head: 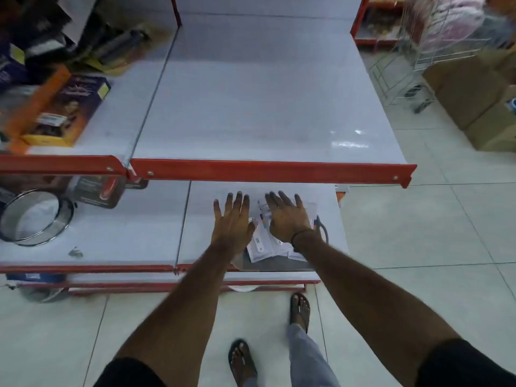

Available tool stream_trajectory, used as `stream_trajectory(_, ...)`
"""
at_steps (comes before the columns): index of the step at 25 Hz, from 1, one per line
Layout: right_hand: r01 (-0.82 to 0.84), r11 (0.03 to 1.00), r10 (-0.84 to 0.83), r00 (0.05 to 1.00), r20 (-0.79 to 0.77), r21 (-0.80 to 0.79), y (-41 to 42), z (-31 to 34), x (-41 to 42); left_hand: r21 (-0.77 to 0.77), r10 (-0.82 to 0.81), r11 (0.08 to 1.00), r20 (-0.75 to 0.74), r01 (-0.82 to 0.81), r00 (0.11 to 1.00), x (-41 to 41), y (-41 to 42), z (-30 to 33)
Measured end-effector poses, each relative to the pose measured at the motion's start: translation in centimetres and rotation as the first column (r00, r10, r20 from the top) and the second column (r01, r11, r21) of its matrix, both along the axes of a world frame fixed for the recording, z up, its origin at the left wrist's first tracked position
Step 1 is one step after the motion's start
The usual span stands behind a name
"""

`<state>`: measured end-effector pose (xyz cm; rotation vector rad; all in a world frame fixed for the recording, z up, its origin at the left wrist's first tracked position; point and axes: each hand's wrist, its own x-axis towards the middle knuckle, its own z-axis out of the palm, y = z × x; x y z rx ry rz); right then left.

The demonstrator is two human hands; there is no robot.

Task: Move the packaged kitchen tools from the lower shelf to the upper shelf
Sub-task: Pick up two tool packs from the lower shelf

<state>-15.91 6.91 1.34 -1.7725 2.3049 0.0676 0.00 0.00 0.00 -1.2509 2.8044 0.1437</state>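
Currently, my left hand (233, 224) and right hand (287, 219) are both flat with fingers (230, 201) spread and gripping nothing; the right rests over the packaged kitchen tools (265, 244), a loose overlapping pile on the lower shelf (125, 233), while the left lies just beside it. The upper shelf (251, 107) overhangs directly above, bare in this bay. In my judgement, a one-sided lift could let the slick packets slide apart and spill off the shelf's front edge, and raising the pile straight up risks striking the red shelf rail (270, 170).
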Motion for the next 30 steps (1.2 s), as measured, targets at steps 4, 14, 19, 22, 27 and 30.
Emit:
stream_trajectory(4,-0.12,0.993,0.121,0.992,-0.048,0.016,-2.2,-0.5,-0.5,0.037,-0.03,0.999,-0.039,0.032,0.999,-1.6,-1.2,-0.4)
stream_trajectory(14,-0.066,0.979,0.064,0.998,-0.015,-0.191,-0.6,4.2,-1.8,0.339,0.054,0.941,-0.169,0.007,0.984,-1.3,-1.5,5.3)
stream_trajectory(19,-0.095,0.98,0.1,0.995,0.019,-0.175,3.6,8.0,-0.4,0.255,-0.089,0.958,-0.175,0.132,0.98,1.0,1.8,10.0)
stream_trajectory(22,-0.117,0.934,0.101,0.993,-0.066,-0.336,6.6,11.1,0.7,0.06,-0.212,0.971,-0.232,0.232,0.949,2.6,3.7,13.8)
stream_trajectory(27,-0.082,0.774,0.098,0.995,-0.009,-0.628,6.9,20.9,2.8,-0.22,-0.245,0.964,-0.522,0.149,0.817,4.7,2.9,22.5)
stream_trajectory(30,0.023,0.719,0.107,0.984,0.143,-0.695,4.0,26.6,3.4,-0.27,-0.216,0.961,-0.596,0.061,0.773,4.6,-0.9,27.3)
